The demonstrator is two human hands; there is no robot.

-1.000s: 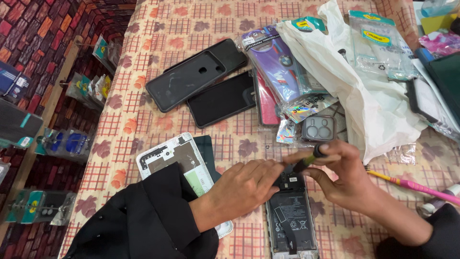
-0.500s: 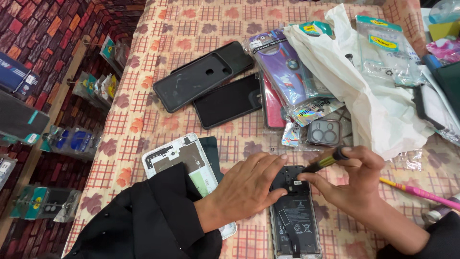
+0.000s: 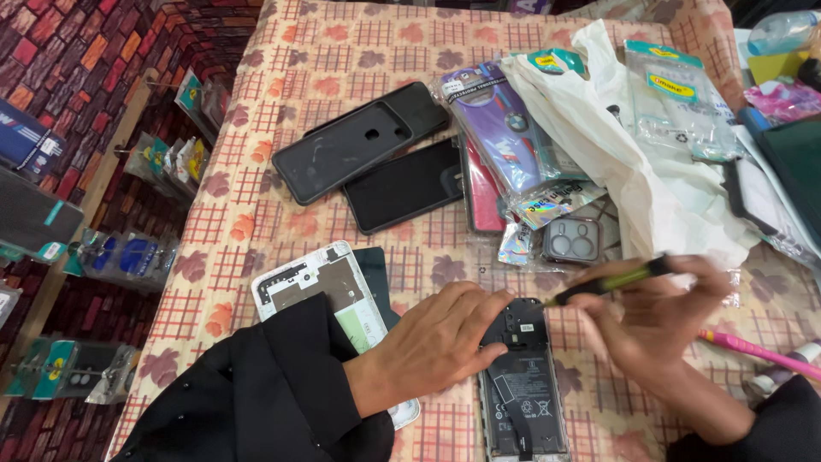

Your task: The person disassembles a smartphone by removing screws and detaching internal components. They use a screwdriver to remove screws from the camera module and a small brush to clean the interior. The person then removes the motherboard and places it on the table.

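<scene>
Right at the bottom of the frame, an opened smartphone (image 3: 523, 385) lies back-off on the checked, flower-print tablecloth (image 3: 256, 231), battery and boards showing. Left hand (image 3: 436, 342), in a black sleeve, is spread flat, fingers pressing the phone's upper left edge. Right hand (image 3: 658, 321) is closed around a slim green-and-black screwdriver (image 3: 611, 281), its tip down at the phone's top right corner. Just left of the sleeve, a white phone frame (image 3: 321, 287) rests on a dark panel. At the right edge, a pink pen (image 3: 757, 349) lies on the cloth. Moving up to mid-frame: a clear camera-lens case (image 3: 571, 241), then a black phone (image 3: 406, 184) face up, and a dark phone case (image 3: 346, 150) overlapping another. Further up right, packaged phone covers (image 3: 505, 128) and a white plastic bag (image 3: 633, 162) pile together. Over the table's left edge, brick-pattern flooring (image 3: 60, 60) and hanging packets (image 3: 162, 162) fill the upper left.
</scene>
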